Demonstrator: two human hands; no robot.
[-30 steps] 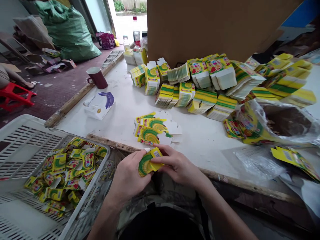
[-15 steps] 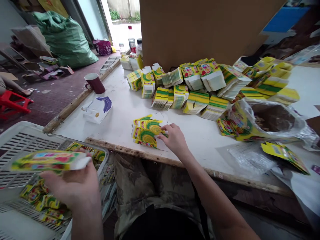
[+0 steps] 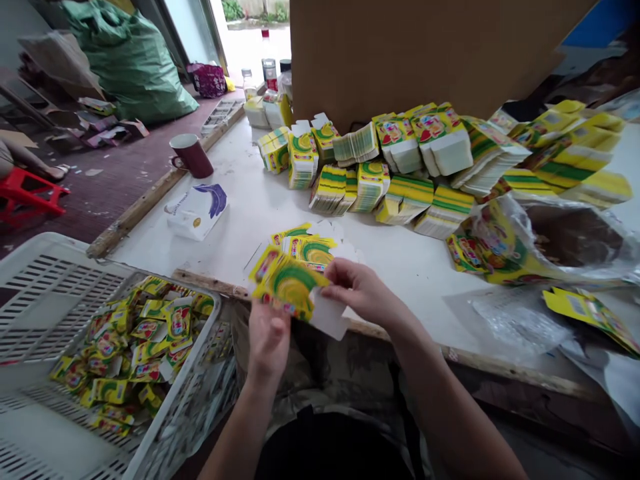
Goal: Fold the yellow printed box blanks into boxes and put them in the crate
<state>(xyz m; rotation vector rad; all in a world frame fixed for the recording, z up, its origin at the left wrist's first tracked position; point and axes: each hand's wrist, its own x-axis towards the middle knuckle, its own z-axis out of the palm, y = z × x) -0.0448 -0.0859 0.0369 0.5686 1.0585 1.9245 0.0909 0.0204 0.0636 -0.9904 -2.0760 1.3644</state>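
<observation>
A flat yellow-and-green carton blank [image 3: 290,287] hangs just above the table's front edge. My right hand [image 3: 357,290] pinches its right side by the white flap. Below it, my left hand [image 3: 267,337] grips its lower left part with the fingers closed. A small pile of the same flat blanks [image 3: 313,248] lies on the white table [image 3: 250,220] just behind. At the lower left a white slotted basket [image 3: 45,280] holds several folded little boxes [image 3: 135,340].
Stacks of bundled blanks [image 3: 400,173] line the back of the table before a big cardboard sheet [image 3: 425,47]. A dark red mug [image 3: 190,155] and a white-and-purple box [image 3: 197,210] stand left. An open plastic bag [image 3: 560,240] lies right. A green sack [image 3: 130,60] sits on the floor.
My left hand dropped the folded box into the basket and came back to the middle. My right hand lifted a fresh flat blank off the pile, and both hands now hold it.
</observation>
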